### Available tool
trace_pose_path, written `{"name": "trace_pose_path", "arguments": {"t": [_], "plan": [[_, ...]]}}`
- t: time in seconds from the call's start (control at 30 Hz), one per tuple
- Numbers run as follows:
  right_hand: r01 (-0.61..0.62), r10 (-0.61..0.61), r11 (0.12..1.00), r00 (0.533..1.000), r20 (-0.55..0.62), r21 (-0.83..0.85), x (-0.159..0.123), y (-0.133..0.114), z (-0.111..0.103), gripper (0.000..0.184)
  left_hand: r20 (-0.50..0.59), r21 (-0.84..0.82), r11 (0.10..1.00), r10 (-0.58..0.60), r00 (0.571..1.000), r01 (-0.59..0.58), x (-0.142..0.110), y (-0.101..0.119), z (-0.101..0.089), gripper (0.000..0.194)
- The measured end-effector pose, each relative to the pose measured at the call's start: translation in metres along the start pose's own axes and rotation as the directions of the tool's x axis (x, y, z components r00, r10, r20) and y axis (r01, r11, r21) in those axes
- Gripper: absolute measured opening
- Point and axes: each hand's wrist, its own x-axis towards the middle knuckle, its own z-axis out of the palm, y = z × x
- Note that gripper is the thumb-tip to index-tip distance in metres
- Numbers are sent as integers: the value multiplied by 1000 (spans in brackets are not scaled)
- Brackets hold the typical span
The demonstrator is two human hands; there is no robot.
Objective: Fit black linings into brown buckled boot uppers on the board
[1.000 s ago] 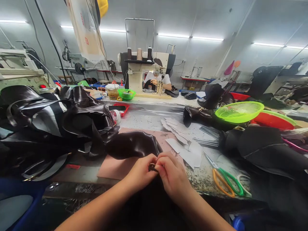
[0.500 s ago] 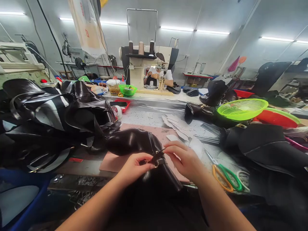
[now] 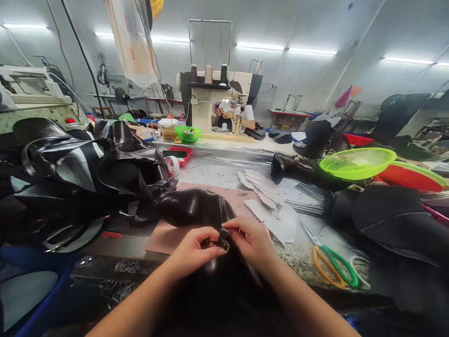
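Observation:
A glossy dark leather boot upper lies across the bench edge in front of me. At its strap, my left hand pinches a gold-coloured buckle between thumb and fingers. My right hand is closed on a short dark leather strap, which stands up in a bend at the buckle. The two hands are close together over the boot. How far the strap passes through the buckle is partly hidden by my fingers.
Dark boot uppers are heaped at left. Orange-and-green scissors and pale paper pieces lie at right, near a lime-green basket. Beyond the bench, a co-worker's hands work behind a sewing machine.
My right hand has come down and left, closer to my left hand. The strap, held out to the right before, now bends upward at the buckle. The view has shifted slightly.

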Motion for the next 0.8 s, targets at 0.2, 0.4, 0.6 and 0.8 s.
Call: {"name": "trace_pose_path", "arguments": {"t": [0.2,0.4,0.6,0.8], "plan": [[-404,328,818,912,245,409,4,-7,0,6,32,-31,996,88,996,-87,-3,-5,-5,7],[-449,340,852,865,368,269,5,-14,-2,8,64,-57,997,56,996,-52,-7,-5,-3,7],[-429,287,893,776,562,136,0,-24,-14,19,97,69,997,-21,995,14,-13,4,-2,3],[35,15,987,948,317,-154,-32,-17,5,46,78,44,986,-166,983,163,-11,7,1,9]]}}
